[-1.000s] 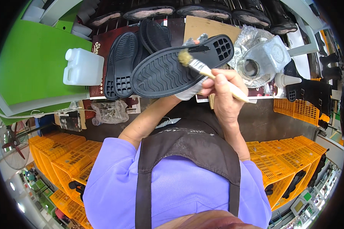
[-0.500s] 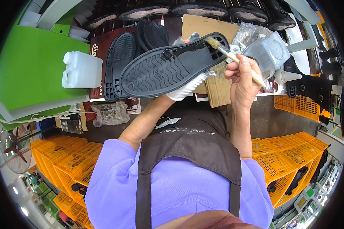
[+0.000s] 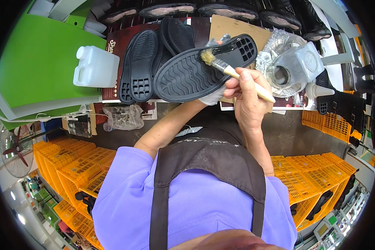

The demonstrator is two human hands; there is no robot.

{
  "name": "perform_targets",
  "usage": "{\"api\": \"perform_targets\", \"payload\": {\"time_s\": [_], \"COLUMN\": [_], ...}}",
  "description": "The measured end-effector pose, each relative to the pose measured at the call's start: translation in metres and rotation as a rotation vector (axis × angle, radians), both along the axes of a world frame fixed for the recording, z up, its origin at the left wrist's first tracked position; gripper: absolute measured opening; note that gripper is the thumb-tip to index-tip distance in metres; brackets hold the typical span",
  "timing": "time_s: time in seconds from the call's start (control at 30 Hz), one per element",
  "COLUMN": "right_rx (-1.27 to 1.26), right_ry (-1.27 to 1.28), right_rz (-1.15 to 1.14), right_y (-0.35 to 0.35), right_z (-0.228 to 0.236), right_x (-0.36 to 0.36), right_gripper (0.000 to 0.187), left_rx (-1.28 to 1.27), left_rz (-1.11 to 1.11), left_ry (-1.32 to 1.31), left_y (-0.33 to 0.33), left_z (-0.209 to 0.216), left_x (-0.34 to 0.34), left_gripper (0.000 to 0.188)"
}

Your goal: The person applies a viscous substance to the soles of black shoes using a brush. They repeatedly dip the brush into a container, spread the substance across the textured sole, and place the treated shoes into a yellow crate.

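A black shoe sole point(image 3: 183, 77), tread side up, is tilted over the work table with its heel grid toward the upper right. My left hand point(image 3: 213, 98), in a white glove, grips it from beneath; the sole hides most of that hand, though fingertips show past its far edge. My right hand point(image 3: 253, 98) is bare and closed around the pale handle of a paintbrush point(image 3: 221, 65). The bristles press on the sole's far edge near the arch. A wet, glossy black streak runs along that edge toward the heel.
More black soles point(image 3: 142, 62) lie left of the held one. A white jug point(image 3: 96, 68) stands farther left. To the right are a clear plastic container point(image 3: 298, 64) on its side and a white nozzle bottle point(image 3: 319, 90). Orange crates point(image 3: 310, 175) flank me; boots point(image 3: 164, 9) line the back.
The brush has moved left along the sole, from the heel grid to the arch, uncovering the grid. My right hand has come closer to the sole's near edge.
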State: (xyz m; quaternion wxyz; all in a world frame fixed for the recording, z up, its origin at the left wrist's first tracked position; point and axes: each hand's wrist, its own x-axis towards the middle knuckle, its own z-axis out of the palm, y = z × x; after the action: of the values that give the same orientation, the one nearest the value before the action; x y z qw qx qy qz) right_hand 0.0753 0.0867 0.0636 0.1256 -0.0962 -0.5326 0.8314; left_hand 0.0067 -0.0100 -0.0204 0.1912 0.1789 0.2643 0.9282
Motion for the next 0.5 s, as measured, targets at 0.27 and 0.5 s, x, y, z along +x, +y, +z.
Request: {"api": "perform_targets", "payload": {"time_s": [0.27, 0.5], "right_rx": [-0.066, -0.044], "right_ry": [-0.026, 0.018], "right_rz": [0.159, 0.208], "right_y": [-0.02, -0.019], "right_z": [0.008, 0.015], "right_x": [-0.001, -0.002], "right_gripper": [0.018, 0.016], "left_rx": [-0.273, -0.136], "left_rz": [-0.249, -0.465], "left_ry": [-0.126, -0.161], "left_y": [-0.015, -0.02], "left_z": [-0.006, -0.012], "left_x": [0.009, 0.007], "left_gripper": [0.039, 0.026]}}
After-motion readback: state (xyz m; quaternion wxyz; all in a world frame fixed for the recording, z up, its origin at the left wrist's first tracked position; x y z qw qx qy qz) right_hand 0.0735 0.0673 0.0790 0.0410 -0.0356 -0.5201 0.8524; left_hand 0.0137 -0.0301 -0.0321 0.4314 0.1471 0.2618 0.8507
